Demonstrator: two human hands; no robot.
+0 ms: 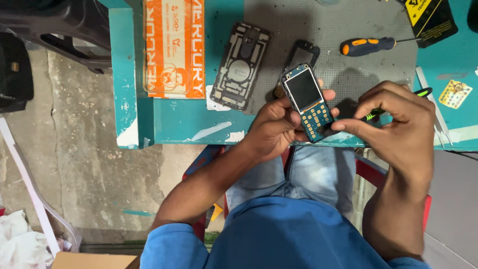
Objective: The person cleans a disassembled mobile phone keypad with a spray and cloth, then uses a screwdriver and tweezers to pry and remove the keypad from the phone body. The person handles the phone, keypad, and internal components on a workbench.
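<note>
While the left hand [271, 124] clasps a bare phone circuit board [307, 102] mid-frame, the right hand [398, 119] pinches a green-handled screwdriver [398, 103].

Illumination is moderate and even, cast from above; no hard glare is recorded. A soft shadow is thrown across the grey mat [348, 25] at the far edge of the teal table [174, 119], darkest just beyond the right hand [398, 119]. The dark screen of the phone board [306, 102] is seen dull, without reflection. Focus is held sharply at the table's near edge. The top-left corner and concrete floor [74, 139] are rendered dimmer. Slight softening is noted at the frame edges.
</note>
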